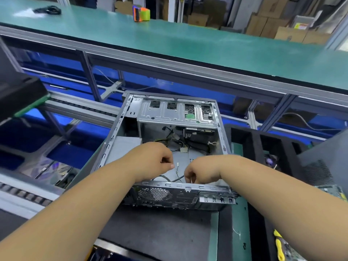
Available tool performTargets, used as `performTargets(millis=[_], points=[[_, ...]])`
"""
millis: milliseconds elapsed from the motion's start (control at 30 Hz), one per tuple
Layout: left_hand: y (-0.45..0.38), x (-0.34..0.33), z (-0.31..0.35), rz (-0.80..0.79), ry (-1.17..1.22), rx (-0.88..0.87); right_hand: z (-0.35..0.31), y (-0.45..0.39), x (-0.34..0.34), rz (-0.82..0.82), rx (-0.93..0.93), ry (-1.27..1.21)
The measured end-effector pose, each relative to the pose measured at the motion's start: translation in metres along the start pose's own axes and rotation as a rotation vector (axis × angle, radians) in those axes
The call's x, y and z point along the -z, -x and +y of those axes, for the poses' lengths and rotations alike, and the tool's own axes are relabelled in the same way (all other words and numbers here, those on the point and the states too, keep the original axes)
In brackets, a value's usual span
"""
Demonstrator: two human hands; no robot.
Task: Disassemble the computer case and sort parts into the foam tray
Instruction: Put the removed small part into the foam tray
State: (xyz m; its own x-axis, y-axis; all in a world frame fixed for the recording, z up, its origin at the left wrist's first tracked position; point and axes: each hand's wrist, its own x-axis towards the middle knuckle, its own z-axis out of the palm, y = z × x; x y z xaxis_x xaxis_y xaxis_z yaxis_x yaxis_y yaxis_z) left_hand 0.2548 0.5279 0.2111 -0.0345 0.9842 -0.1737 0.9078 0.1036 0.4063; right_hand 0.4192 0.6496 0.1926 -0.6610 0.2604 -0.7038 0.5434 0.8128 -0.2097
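An open grey computer case (pixel 120 129) lies on its side in the middle, its drive cage (pixel 169 113) at the far end and loose cables (pixel 178 144) inside. Both my hands reach into its near half. My left hand (pixel 156 161) has its fingers curled, and they seem to pinch a thin white-tipped wire (pixel 177 169). My right hand (pixel 199 172) has its fingers curled down by the rear panel (pixel 169 193), on a thin wire or tie; the exact hold is hidden. The black foam tray (pixel 254 142) stands to the right of the case.
A green workbench (pixel 188 46) runs across the back with an orange-green object (pixel 141 13) and a black cable bundle (pixel 48 10). A dark case panel (pixel 323 164) leans at right. A yellow-handled tool (pixel 278 245) lies at the bottom right. A black box (pixel 17 93) sits at left.
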Motion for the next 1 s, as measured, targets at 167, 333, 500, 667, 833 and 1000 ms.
performTargets(millis=[167, 333, 500, 667, 833, 1000], points=[[-0.003, 0.0, 0.004, -0.006, 0.014, 0.001, 0.004, -0.001, -0.001, 0.015, -0.007, -0.045], [-0.007, -0.003, 0.004, -0.036, 0.032, -0.003, 0.007, -0.002, 0.004, 0.102, 0.021, -0.213], [-0.008, -0.003, 0.001, -0.081, 0.026, -0.043, 0.006, 0.01, 0.025, 0.303, 0.031, -0.356], [-0.005, 0.01, 0.001, 0.173, -0.011, -0.107, 0.002, 0.036, 0.045, 0.51, 0.084, -0.413], [-0.002, 0.037, -0.003, 0.307, 0.152, -0.103, 0.007, 0.062, 0.05, 0.733, 0.183, -0.726], [-0.007, 0.053, -0.004, 0.335, 0.632, -0.033, 0.028, 0.081, 0.043, 0.959, 0.036, -1.152]])
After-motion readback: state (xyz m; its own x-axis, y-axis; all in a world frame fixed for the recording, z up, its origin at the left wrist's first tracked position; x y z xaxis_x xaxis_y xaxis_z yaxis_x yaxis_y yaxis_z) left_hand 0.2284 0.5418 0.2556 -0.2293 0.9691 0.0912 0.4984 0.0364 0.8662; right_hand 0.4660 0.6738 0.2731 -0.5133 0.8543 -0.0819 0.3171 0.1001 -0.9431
